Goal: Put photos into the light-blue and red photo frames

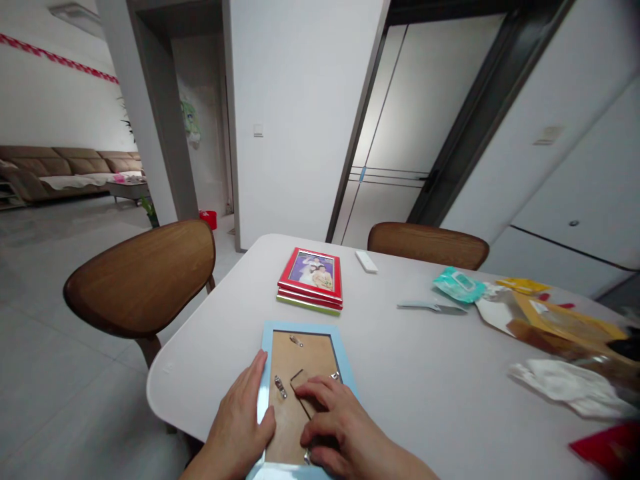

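Observation:
A light-blue picture frame [347, 357] lies face down on the table near me, its brown backing board [313, 347] showing. Metal clips sit around the board, one of them a turned clip [281, 387] at the left. Along the frame's left side my left hand [240, 413] grips the edge, thumb over the border. My right hand [345, 423] bends over the lower right of the board with curled fingers. These fingers partly cover a dark-edged stand flap [299, 380] in the board. A lower clip [307, 457] shows by the right thumb; what the fingertips pinch is hidden.
Beyond the frame is a stack of red and green picture frames [313, 273]. A small white box [367, 262], a knife [433, 307], a teal wipes packet [459, 285], crumpled white tissue [570, 387] and yellow packaging [570, 317] lie farther right. Wooden chairs [145, 277] flank the table.

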`<action>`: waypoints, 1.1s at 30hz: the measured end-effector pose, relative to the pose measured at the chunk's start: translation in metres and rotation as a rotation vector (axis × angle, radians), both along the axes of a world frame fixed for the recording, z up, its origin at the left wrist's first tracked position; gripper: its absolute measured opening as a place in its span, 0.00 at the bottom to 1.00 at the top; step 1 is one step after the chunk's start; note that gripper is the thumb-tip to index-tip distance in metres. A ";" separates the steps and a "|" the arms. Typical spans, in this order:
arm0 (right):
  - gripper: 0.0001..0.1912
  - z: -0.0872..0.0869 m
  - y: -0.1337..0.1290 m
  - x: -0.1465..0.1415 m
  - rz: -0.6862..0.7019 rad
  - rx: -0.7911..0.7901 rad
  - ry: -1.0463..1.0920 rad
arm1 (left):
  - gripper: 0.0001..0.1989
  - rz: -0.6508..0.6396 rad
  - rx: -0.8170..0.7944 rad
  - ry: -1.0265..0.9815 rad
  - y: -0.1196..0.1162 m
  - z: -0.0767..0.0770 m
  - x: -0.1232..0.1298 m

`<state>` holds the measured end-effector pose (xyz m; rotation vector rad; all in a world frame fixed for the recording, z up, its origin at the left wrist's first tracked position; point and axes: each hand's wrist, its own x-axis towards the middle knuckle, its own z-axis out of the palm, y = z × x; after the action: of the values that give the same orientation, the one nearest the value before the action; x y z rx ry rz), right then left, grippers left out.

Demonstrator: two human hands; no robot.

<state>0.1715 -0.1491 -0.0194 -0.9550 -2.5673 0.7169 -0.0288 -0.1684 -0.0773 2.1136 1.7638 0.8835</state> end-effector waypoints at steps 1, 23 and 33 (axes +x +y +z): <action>0.09 -0.004 -0.002 -0.002 -0.025 0.010 0.005 | 0.31 -0.006 -0.002 0.010 0.000 0.000 0.000; 0.14 0.021 0.001 0.008 -0.405 0.034 0.195 | 0.12 0.002 -0.258 -0.830 0.003 0.044 0.028; 0.25 -0.030 0.037 0.050 -0.732 0.029 -0.066 | 0.17 0.331 -0.480 -1.112 -0.011 0.044 -0.072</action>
<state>0.2212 -0.1124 -0.0496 -1.7727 -2.0174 0.4296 -0.1007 -0.1795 -0.0337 0.7338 1.4443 1.2074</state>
